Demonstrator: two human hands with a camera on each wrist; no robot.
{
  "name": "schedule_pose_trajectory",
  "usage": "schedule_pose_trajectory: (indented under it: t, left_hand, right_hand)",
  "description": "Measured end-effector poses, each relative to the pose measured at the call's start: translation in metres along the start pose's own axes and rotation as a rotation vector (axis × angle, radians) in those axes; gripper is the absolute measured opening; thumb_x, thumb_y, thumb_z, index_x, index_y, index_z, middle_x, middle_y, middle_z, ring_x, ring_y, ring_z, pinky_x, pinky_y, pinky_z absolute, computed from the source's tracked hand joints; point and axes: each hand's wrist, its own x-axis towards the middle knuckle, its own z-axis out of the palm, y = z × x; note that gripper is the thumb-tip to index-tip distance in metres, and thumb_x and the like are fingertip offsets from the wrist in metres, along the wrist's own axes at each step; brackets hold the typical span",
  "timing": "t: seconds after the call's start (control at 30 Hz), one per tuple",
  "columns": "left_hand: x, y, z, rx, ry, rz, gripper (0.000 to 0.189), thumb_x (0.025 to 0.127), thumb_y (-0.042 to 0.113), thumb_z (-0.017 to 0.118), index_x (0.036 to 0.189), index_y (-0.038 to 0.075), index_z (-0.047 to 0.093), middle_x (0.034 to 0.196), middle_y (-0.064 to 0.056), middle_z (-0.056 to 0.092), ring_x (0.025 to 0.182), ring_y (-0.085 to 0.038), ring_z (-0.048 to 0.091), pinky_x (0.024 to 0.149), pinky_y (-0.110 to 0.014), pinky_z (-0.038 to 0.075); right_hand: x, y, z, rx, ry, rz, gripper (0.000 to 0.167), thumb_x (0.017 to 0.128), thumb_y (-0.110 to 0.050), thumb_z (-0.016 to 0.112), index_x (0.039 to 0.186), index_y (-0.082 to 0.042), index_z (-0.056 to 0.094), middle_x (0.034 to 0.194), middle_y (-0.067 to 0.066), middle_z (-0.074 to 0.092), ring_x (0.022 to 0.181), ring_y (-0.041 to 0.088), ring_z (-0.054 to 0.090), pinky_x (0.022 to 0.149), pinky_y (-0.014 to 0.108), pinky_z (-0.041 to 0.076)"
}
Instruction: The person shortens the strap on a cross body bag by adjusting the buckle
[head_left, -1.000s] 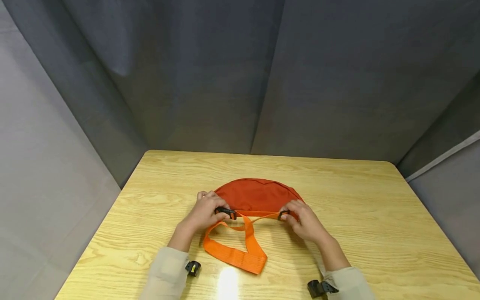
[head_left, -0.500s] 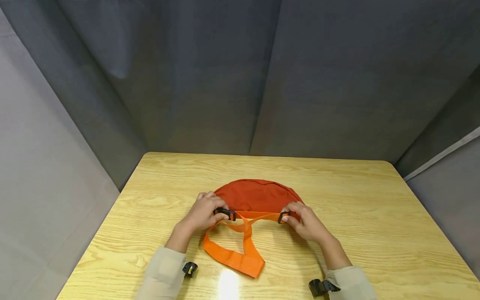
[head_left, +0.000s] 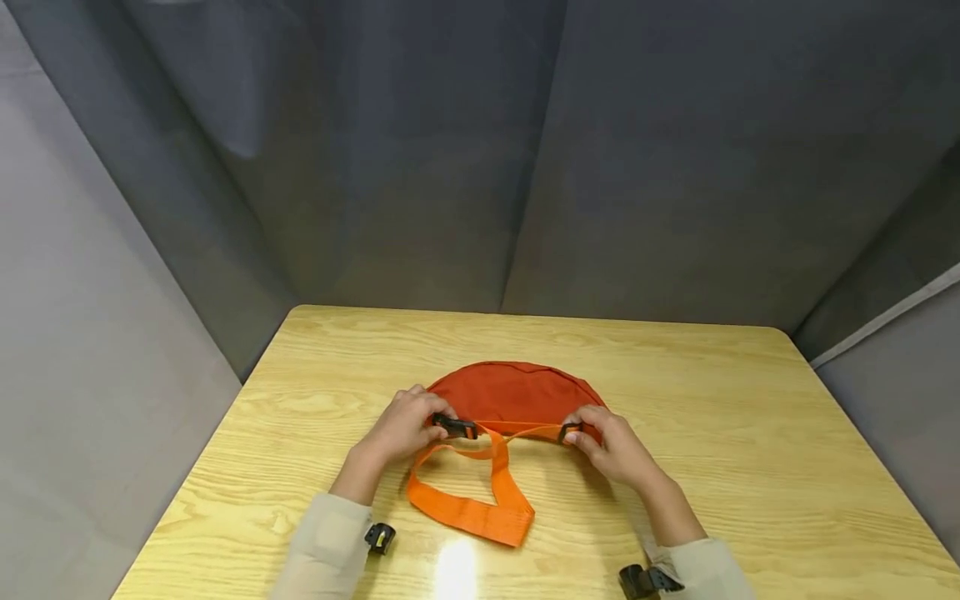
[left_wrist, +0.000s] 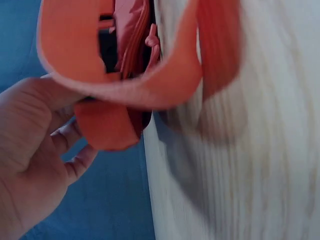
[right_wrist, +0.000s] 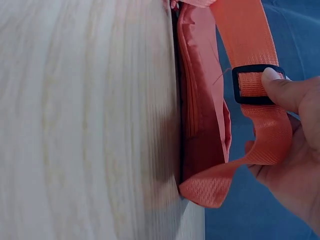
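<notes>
A red half-moon waist bag (head_left: 517, 392) lies on the table with its curved edge away from me. Its orange strap (head_left: 474, 515) forms a loose loop on the near side. At the bag's left end my left hand (head_left: 405, 423) grips a black plastic buckle (head_left: 455, 428) on the strap; strap webbing (left_wrist: 150, 92) covers part of that grip in the left wrist view. My right hand (head_left: 611, 446) pinches a black strap slider (right_wrist: 237, 86) at the right end, its thumb on the frame. In the right wrist view, a webbing tail (right_wrist: 207, 192) hangs below the slider.
The wood-grain table (head_left: 712, 375) extends around the bag on every side. Dark grey curtains (head_left: 420, 167) stand behind it, with paler panels (head_left: 97, 350) at the sides. Black camera mounts (head_left: 379, 538) sit on both wrists.
The strap between the hands twists slightly and its loop shifts a little. Both hands stay almost in place, holding the buckle and the slider throughout.
</notes>
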Motion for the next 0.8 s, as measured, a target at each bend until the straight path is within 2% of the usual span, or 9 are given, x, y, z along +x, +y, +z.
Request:
schedule_pose_trajectory:
  t: [0.13,0.43,0.63,0.8]
  left_hand:
    - [0.0,-0.002,0.001,0.021,0.0,-0.012,0.02,0.074,0.019,0.079,0.091,0.021,0.069,0.089,0.011,0.065,0.079,-0.012,0.047,0.074,-0.033,0.036]
    - [0.001,0.0,0.0,0.028,0.022,-0.016,0.019,0.08,0.015,0.073,0.095,0.022,0.065,0.097,0.009,0.064,0.084,-0.013,0.045,0.076,-0.034,0.035]
    - [0.005,0.001,-0.003,0.047,0.006,0.019,0.018,0.082,0.016,0.071,0.096,0.023,0.063,0.099,0.011,0.062,0.084,-0.011,0.043,0.076,-0.032,0.032]
    - [0.005,0.002,-0.01,0.039,-0.023,0.049,0.018,0.083,0.014,0.071,0.094,0.025,0.062,0.096,0.013,0.061,0.081,-0.01,0.041,0.076,-0.032,0.032]
  right_hand:
    - [-0.003,0.001,-0.001,0.006,0.004,0.026,0.016,0.08,0.001,0.069,0.086,-0.012,0.061,0.084,-0.007,0.058,0.076,0.01,0.05,0.067,0.033,0.045]
    - [-0.003,0.003,-0.004,-0.017,0.029,-0.021,0.018,0.079,0.003,0.069,0.085,-0.012,0.061,0.083,-0.005,0.058,0.074,0.009,0.052,0.065,0.031,0.046]
    - [-0.003,0.005,-0.008,-0.05,0.01,-0.02,0.017,0.079,0.0,0.069,0.084,-0.013,0.06,0.081,-0.007,0.057,0.076,0.011,0.051,0.067,0.034,0.044]
    - [-0.006,0.006,-0.008,-0.015,-0.017,0.007,0.014,0.081,-0.001,0.067,0.083,-0.014,0.06,0.08,-0.008,0.056,0.075,0.01,0.05,0.066,0.032,0.044]
